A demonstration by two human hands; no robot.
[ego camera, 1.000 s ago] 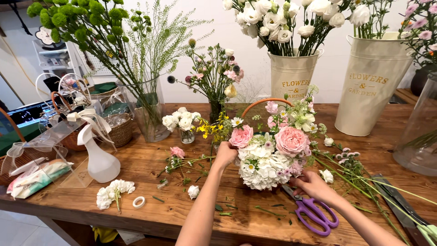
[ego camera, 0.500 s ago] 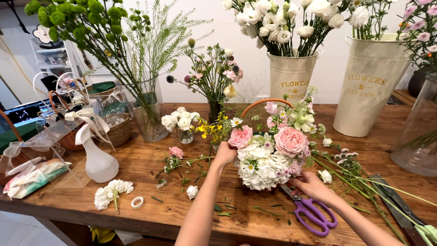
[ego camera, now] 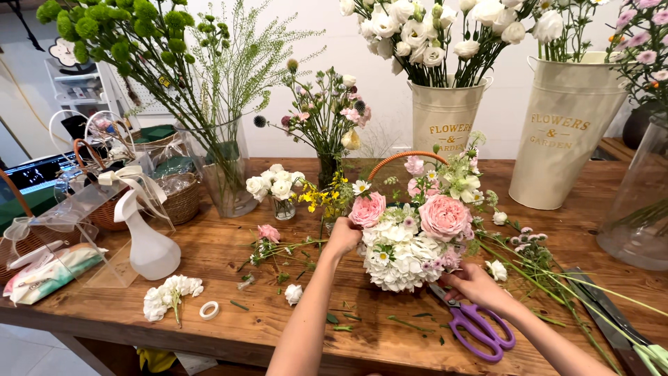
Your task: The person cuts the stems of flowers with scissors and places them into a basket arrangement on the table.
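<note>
Centrally, a flower basket [ego camera: 410, 240] stands on the wooden table [ego camera: 229, 306], packed with pink roses, white hydrangea and small blooms. Its body is almost wholly hidden by the flowers; only the orange handle arc shows above them.

The left hand [ego camera: 344, 235] presses against the basket's left side, just below a pink rose. Its fingers are curled into the blooms and mostly hidden, so whether they grip a stem or only touch cannot be told. The right hand [ego camera: 475, 284] rests at the basket's lower right edge, fingers bent toward the flowers; its fingertips are covered by petals, and its grip likewise cannot be told.

Purple scissors [ego camera: 473, 322] lie on the table just beside the right hand, their blades partly tucked under the arrangement. Long green stems [ego camera: 550, 271] lie to the right, running out of frame. A white spray bottle [ego camera: 148, 240] stands well to the left, near a tape roll [ego camera: 209, 310] and a loose white bloom [ego camera: 293, 294]. Two cream buckets [ego camera: 563, 132] at the back are cut off at the top.
</note>
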